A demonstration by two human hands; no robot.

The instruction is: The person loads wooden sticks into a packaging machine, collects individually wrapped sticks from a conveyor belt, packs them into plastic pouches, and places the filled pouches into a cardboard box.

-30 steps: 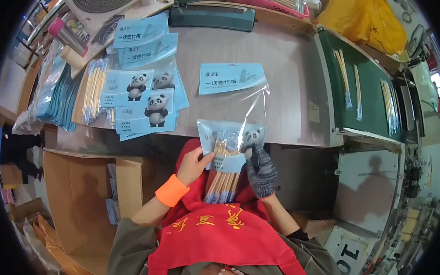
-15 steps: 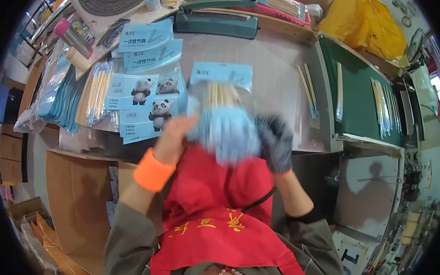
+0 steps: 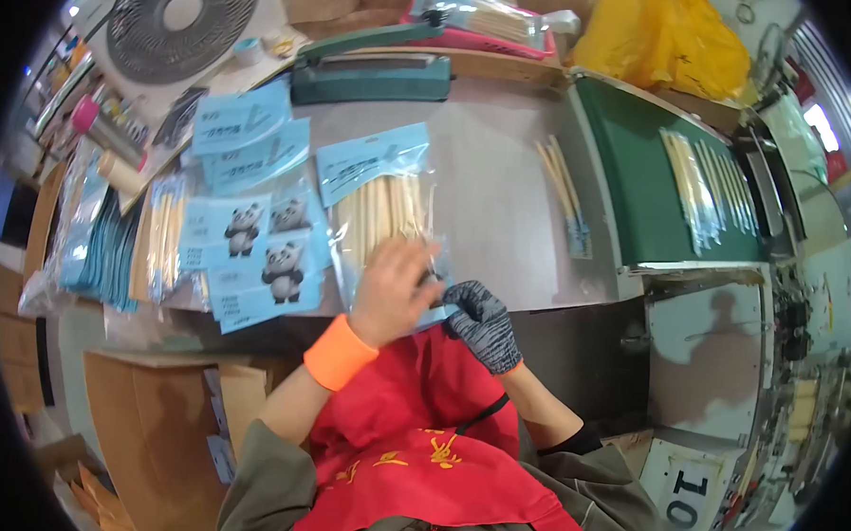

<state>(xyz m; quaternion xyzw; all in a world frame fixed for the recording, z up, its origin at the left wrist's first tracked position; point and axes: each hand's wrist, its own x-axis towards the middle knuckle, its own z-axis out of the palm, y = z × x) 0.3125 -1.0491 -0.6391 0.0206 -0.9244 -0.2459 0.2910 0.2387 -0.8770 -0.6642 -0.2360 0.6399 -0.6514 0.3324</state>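
A clear bag of bamboo chopsticks (image 3: 382, 216) with a blue printed header lies slightly tilted on the table in front of me. Across its lower end rests my left hand (image 3: 398, 291), bare with an orange wristband, thumb and fingers apart. My right hand (image 3: 485, 323), in a dark grey knitted glove, has its fingers closed on the bag's lower right corner. The hands partly hide the bag's bottom edge. Just to the left are overlapping blue panda-print bags (image 3: 239, 286), with more blue bags (image 3: 242, 120) above them.
A green heat sealer (image 3: 372, 78) stands at the back, near a pink basket (image 3: 540, 45). Loose wrapped chopsticks (image 3: 563, 196) lie at right; more rest on a green board (image 3: 619, 179). Wrapped chopstick bundles (image 3: 166, 235) and a fan (image 3: 180, 13) are at left.
The bag of chopsticks has gone from blurred in both hands to lying on the table. My left hand has shifted onto its lower end. The camera view has turned slightly.
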